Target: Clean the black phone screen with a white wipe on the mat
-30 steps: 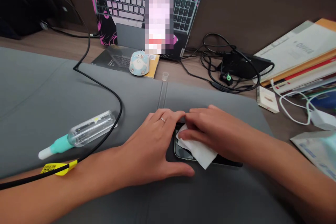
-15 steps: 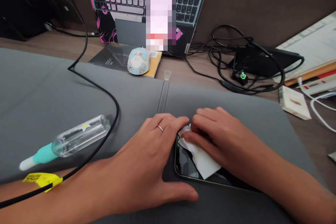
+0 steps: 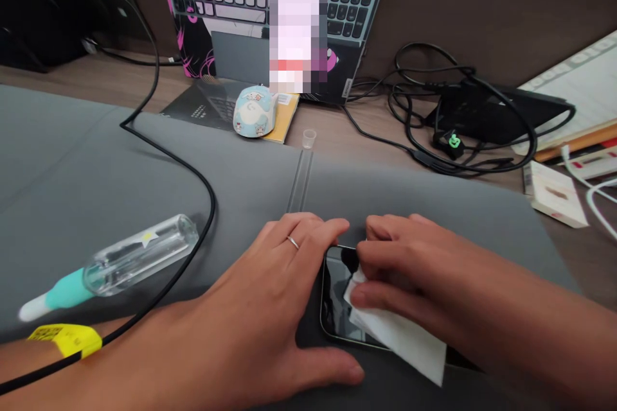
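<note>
A smartphone [image 3: 340, 298] lies with its dark glossy screen up on the grey desk mat. My right hand [image 3: 409, 270] pinches a folded white tissue [image 3: 409, 334] between thumb and curled fingers and presses it on the screen. Its loose corner hangs past the phone's near edge. My left hand [image 3: 284, 295] rests at the phone's left end, index finger along the top left corner, thumb stretched out apart below. It wears a ring and a yellow wrist tag. The phone's right part is hidden by my right hand and arm.
A clear spray bottle [image 3: 139, 257] with a turquoise neck lies left on the mat [image 3: 96, 173]. A black cable [image 3: 212, 192] crosses my left forearm. Behind are a mouse [image 3: 254, 112], a small clear cap [image 3: 309, 139], a laptop [image 3: 236, 54], coiled cables [image 3: 409, 115] and a white box [image 3: 556, 196].
My right hand has slid the tissue right and toward me over the screen, uncovering the phone's upper left corner. My left hand stays nearly in place.
</note>
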### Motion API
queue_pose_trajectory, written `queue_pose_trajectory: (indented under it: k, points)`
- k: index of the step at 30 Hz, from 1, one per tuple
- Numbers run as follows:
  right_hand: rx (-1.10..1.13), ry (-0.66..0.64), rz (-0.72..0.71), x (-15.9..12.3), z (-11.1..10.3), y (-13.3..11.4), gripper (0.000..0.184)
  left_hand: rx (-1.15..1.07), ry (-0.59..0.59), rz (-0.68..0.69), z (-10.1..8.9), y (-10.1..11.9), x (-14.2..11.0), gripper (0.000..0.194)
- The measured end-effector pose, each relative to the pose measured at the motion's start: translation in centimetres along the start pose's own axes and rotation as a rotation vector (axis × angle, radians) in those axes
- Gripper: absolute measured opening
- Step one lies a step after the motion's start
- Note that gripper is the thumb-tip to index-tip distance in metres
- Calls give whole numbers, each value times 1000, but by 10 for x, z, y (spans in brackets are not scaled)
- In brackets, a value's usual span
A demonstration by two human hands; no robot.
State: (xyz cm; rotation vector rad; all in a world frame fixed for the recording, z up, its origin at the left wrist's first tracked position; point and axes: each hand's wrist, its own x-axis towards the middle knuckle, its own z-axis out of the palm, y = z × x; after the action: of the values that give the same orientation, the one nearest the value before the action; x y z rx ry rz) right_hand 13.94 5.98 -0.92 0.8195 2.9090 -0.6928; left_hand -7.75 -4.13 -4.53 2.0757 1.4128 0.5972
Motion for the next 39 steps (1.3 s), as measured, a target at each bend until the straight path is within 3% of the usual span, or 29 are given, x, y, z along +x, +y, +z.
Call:
queue_pose_trajectory:
  k: [7, 14, 17, 20, 23, 25, 29, 34, 39]
  points:
    - [55, 53, 129, 10, 2, -4, 32, 5, -5, 4, 0, 2, 4, 102]
    - [-81, 113, 64, 3, -14, 8, 31, -4, -11, -28, 0, 3, -1, 88]
    - [-47, 273, 138, -22, -33, 22, 37, -10, -5, -41, -1, 2, -2, 82]
    - [44, 502, 357, -48, -43, 35, 37, -4, -13, -22, -2, 0, -1, 76]
    - [21, 822, 481, -57, -36, 42, 34, 10, -18, 12, 0, 1, -2, 71]
    - [0, 917, 458, -53, -27, 42, 34, 15, 6, 5, 1, 2, -2, 69]
    - [-90, 865, 395, -40, -15, 43, 34, 25, 20, -15, 3, 3, -3, 65]
    - [-190, 763, 342, -41, -16, 44, 32, 63, -29, 47, 0, -1, 0, 67]
    - [-214, 675, 92, -41, -11, 24, 23, 67, -42, -26, -6, 7, 0, 73]
